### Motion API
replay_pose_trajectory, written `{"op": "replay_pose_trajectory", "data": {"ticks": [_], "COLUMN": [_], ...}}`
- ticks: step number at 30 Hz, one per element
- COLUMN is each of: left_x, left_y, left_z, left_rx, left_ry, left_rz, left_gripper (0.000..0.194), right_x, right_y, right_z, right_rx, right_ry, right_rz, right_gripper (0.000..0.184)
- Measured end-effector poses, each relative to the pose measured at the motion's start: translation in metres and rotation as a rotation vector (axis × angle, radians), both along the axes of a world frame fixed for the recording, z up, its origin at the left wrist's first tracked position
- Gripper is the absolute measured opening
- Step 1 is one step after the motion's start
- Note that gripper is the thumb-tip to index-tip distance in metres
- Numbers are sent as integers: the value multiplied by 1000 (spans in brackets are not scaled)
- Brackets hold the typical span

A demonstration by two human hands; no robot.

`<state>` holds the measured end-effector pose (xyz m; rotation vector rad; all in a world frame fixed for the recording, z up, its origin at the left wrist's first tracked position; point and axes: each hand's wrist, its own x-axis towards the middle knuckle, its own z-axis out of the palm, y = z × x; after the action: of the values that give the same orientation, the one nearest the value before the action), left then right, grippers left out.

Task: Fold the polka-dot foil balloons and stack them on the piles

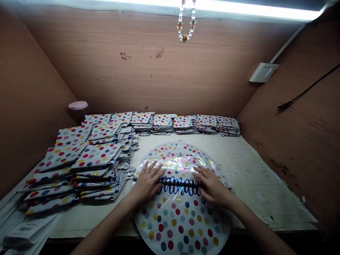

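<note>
Item: round polka-dot foil balloon (175, 221), lying flat at the near edge of a pale worktable (252, 191), partly overhanging it. Left hand (147, 182) and right hand (214, 186): 2 open hands, palms down, fingers spread, not gripping, resting either side of blue lettering (179, 186). Flat, even pressure suits the crinkled foil. Stacks of flat polka-dot balloons (98, 156) lie left.

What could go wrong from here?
The balloon overhangs the table's near edge, so it might slip off from under the left hand and right hand. Its left side lies close to the loose stacks, which a sideways push could topple. Pressing might also crease it further.
</note>
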<state>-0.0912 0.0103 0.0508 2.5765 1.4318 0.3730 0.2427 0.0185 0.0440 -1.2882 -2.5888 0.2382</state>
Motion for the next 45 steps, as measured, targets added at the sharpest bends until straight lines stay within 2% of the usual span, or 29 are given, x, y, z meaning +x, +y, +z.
{"op": "replay_pose_trajectory", "data": {"ticks": [2, 4, 7, 10, 12, 14, 17, 20, 24, 26, 29, 30, 31, 33, 35, 37, 39, 40, 42, 44, 45], "left_x": [2, -5, -29, -57, -68, -70, -58, -40, -22, -14, 12, 25, 40, 73, 100, 117, 124, 126, 125, 121, 116], "left_y": [-3, 1, 17, 35, 44, 53, 71, 102, 149, 159, 149, 141, 132, 116, 108, 107, 109, 109, 110, 110, 111], "left_z": [-4, -9, -11, -7, 0, 6, 9, 5, 5, 10, 19, 20, 18, 10, -2, -14, -23, -26, -31, -33, -33], "left_rx": [-92, -145, -193, -268, -338, -404, -385, -290, -237, -213, -99, -33, 33, 100, 41, -56, -88, -87, -86, -95, -106], "left_ry": [61, 62, -43, -223, -358, -429, -403, -326, -150, -72, -10, 4, 21, 76, 141, 174, 176, 171, 165, 160, 158], "left_rz": [-121, -100, -13, 60, 95, 138, 236, 365, 522, 565, 597, 552, 457, 182, 19, 42, 89, 90, 90, 102, 113], "left_gripper": [67, 71, 66, 45, 32, 29, 33, 35, 28, 28, 36, 40, 45, 56, 68, 73, 69, 67, 67, 68, 69], "right_x": [13, 30, 60, 81, 86, 83, 73, 62, 51, 48, 48, 48, 49, 50, 50, 45, 31, 21, -2, -23, -29], "right_y": [-16, -18, -6, 7, 14, 23, 44, 78, 127, 144, 160, 163, 166, 167, 163, 150, 131, 120, 101, 89, 86], "right_z": [-12, -25, -35, -32, -27, -24, -26, -30, -31, -30, -28, -28, -26, -22, -14, -4, 4, 6, 4, -6, -12], "right_rx": [-84, -109, -117, -208, -299, -332, -214, -109, -112, -147, -214, -234, -252, -270, -257, -194, -89, -18, 101, 106, 60], "right_ry": [-25, 7, 175, 433, 589, 671, 587, 441, 284, 191, 78, 49, 22, -21, -54, -73, -75, -69, -63, -83, -103], "right_rz": [34, -55, -97, -103, -193, -303, -456, -612, -794, -836, -832, -827, -824, -819, -825, -842, -817, -743, -488, -261, -216], "right_gripper": [77, 80, 67, 45, 35, 33, 35, 35, 36, 35, 31, 28, 26, 27, 27, 34, 43, 49, 58, 63, 64]}}
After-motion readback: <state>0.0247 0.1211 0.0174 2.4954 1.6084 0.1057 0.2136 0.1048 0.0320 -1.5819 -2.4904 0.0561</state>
